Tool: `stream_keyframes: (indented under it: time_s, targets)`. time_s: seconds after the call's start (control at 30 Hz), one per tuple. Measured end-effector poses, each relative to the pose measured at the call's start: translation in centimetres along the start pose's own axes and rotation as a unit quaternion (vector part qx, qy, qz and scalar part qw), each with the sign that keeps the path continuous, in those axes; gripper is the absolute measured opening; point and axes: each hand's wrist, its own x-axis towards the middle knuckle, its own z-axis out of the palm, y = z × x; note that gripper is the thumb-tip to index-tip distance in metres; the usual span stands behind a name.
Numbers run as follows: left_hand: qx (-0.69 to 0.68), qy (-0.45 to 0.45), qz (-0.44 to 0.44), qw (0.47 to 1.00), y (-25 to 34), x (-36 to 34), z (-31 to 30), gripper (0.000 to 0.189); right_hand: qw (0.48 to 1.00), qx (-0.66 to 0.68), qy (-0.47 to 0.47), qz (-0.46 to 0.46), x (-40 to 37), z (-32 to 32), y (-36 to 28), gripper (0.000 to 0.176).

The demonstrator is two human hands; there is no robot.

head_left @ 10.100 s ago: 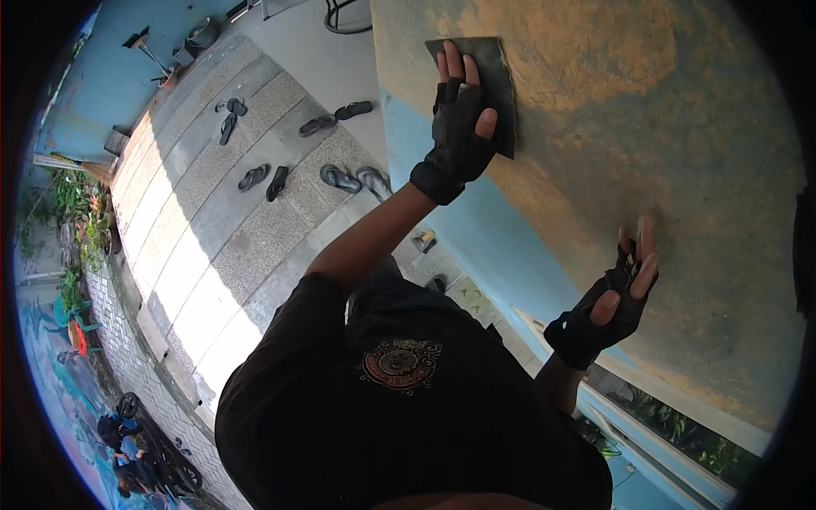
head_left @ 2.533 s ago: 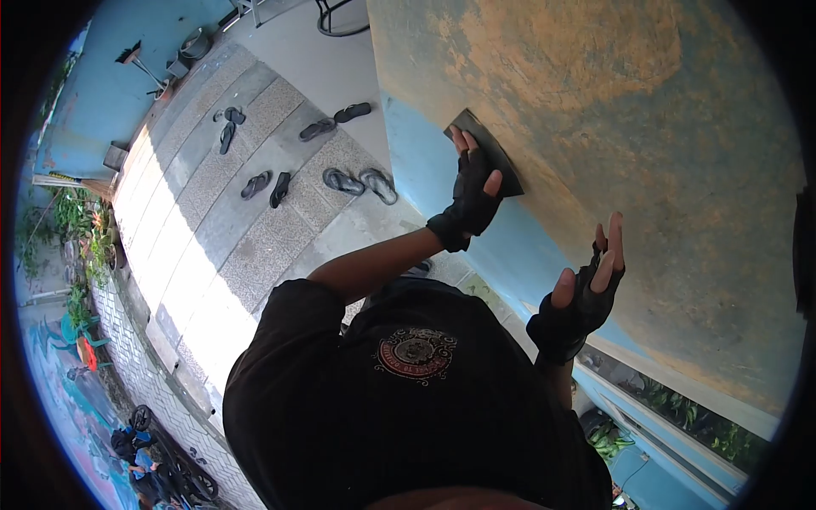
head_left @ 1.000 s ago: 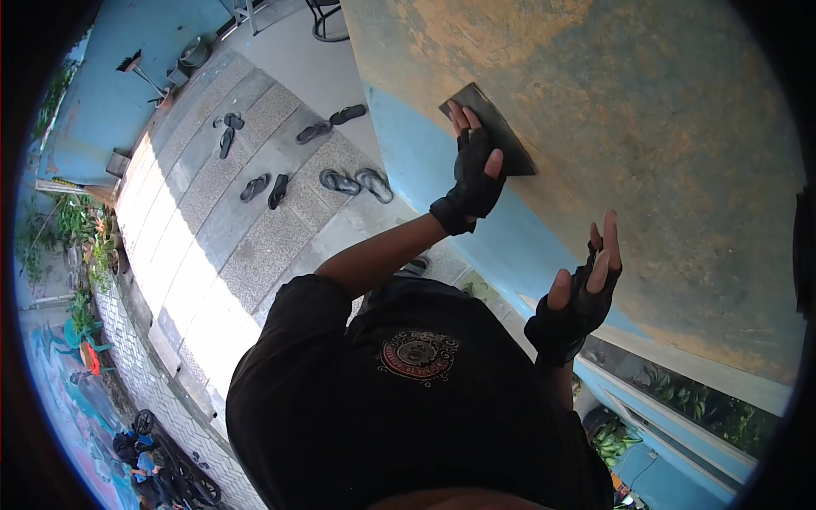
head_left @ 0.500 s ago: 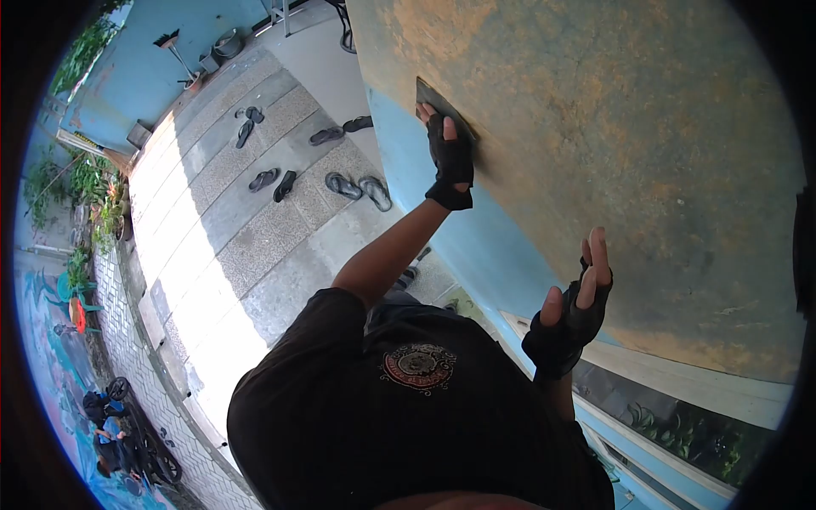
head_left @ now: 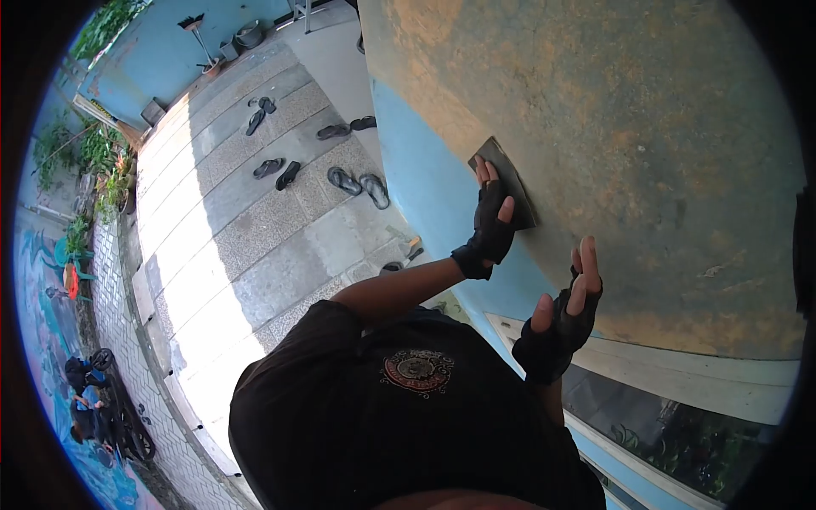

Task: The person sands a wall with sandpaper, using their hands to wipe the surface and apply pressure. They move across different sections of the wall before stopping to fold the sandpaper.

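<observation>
My left hand (head_left: 495, 212), in a black fingerless glove, presses a dark rectangular sheet of sandpaper (head_left: 520, 194) against the wall (head_left: 629, 187). Its fingers stretch along the sheet, and the thumb lies near the sheet's right side. The wall has a patchy brown and grey surface beside a light blue painted strip (head_left: 425, 157). My right hand (head_left: 565, 321), gloved the same way, is raised in front of the wall's lower part. Its fingers point up, the thumb stands apart, and it holds nothing.
Several sandals (head_left: 344, 180) lie on the tiled floor (head_left: 293, 225) to the left. A window (head_left: 646, 416) with a white frame sits below the wall surface. Farther off stand a broom (head_left: 197, 38), a bucket (head_left: 249, 34) and a parked motorcycle (head_left: 127, 416) with a person beside it.
My left hand has slid the sandpaper down and to the right along the wall, closer to my right hand. My right hand stays raised, nearly in place. The view has shifted slightly.
</observation>
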Motion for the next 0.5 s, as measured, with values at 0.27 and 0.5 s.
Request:
stream_keyframes:
  time_s: [0.27,0.5]
  targets:
    - [-0.015,0.164,-0.091,0.982,-1.4,7.8,-2.7,0.08,1.0,-0.006,0.023,0.016,-0.8,-1.9,-0.2,0.057]
    - [-0.101,0.097,-0.065,0.988,-3.5,3.7,-1.0,0.083,1.0,0.007,0.022,-0.013,-0.4,-1.3,0.8,0.055]
